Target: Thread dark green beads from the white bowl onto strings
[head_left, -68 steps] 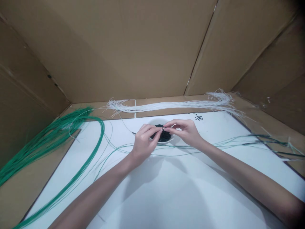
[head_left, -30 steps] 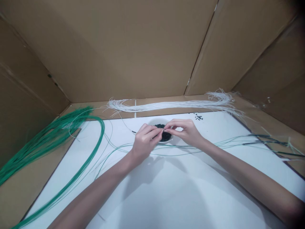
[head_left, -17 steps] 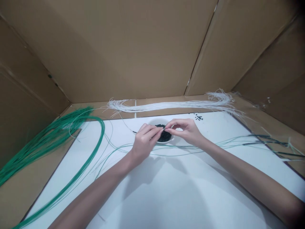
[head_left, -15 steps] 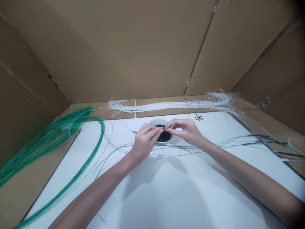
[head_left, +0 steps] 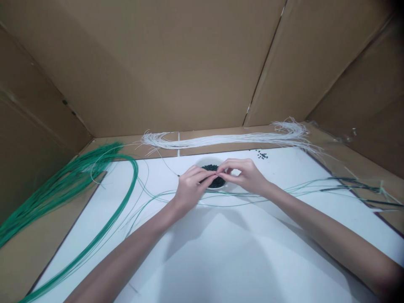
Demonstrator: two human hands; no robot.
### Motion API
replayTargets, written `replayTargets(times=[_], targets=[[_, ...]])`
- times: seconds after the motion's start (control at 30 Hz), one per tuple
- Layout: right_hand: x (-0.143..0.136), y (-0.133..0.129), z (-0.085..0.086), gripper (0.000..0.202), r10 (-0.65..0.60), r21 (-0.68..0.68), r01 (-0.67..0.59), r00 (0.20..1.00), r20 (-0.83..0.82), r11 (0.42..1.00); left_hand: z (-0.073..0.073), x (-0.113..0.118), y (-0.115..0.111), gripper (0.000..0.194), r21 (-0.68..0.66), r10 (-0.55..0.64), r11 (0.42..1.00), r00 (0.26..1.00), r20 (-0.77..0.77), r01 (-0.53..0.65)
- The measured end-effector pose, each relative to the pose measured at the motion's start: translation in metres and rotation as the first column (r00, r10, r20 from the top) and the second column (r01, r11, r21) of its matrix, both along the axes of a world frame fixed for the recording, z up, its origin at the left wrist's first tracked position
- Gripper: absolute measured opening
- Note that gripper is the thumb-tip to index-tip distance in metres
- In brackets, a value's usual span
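Observation:
Over a white bowl (head_left: 224,186) of small black beads (head_left: 217,182), my two hands meet fingertip to fingertip. My left hand (head_left: 190,186) is closed in a pinch on a thin white string (head_left: 168,164), which trails from behind the hand toward the upper left. A short dark stretch, apparently threaded beads, shows on the string beside that hand. The thumb and index finger of my right hand (head_left: 244,176) are pressed together at the left fingertips; whatever sits between them is too small to make out.
A bundle of white strings (head_left: 221,140) lies along the back. Green strings (head_left: 104,227) curve down the left side. Several green strands with dark ends (head_left: 350,183) stretch right. Loose black beads (head_left: 261,155) lie behind the bowl. Cardboard walls (head_left: 176,67) enclose the white board (head_left: 221,261).
My fingertips have come closer together, covering the small gap where a tip showed between them. The right hand has shifted slightly left; the dark stretch beside my left hand shows less.

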State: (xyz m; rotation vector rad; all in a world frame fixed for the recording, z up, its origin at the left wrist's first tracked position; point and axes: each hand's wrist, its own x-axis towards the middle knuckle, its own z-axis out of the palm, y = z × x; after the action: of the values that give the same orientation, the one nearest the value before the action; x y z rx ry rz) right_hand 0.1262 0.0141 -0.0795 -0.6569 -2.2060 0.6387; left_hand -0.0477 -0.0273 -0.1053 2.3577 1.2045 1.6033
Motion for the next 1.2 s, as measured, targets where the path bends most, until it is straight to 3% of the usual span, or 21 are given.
replayTargets(times=[0.17, 0.53, 0.87, 1.2], targets=[[0.0, 0.001, -0.002, 0.008, 0.021, 0.142, -0.026, 0.999, 0.034, 0.989, 0.0, 0.0, 0.0, 0.008, -0.039, -0.01, 0.999, 1.0, -0.002, 0.01], [0.005, 0.004, 0.002, 0.004, -0.008, 0.077, 0.004, 0.998, 0.057, 0.997, 0.008, 0.0, -0.005, 0.004, -0.168, 0.075, 0.983, 0.997, -0.025, -0.079], [0.001, 0.001, -0.001, 0.01, 0.021, 0.249, -0.036, 0.998, 0.063, 0.968, 0.004, 0.001, -0.003, 0.007, -0.143, 0.009, 0.99, 1.0, -0.021, -0.012], [0.007, 0.004, 0.008, 0.008, -0.072, 0.114, 0.068, 0.997, 0.03, 0.991, 0.007, -0.001, -0.002, 0.005, -0.182, 0.069, 0.981, 0.998, -0.005, -0.069]])
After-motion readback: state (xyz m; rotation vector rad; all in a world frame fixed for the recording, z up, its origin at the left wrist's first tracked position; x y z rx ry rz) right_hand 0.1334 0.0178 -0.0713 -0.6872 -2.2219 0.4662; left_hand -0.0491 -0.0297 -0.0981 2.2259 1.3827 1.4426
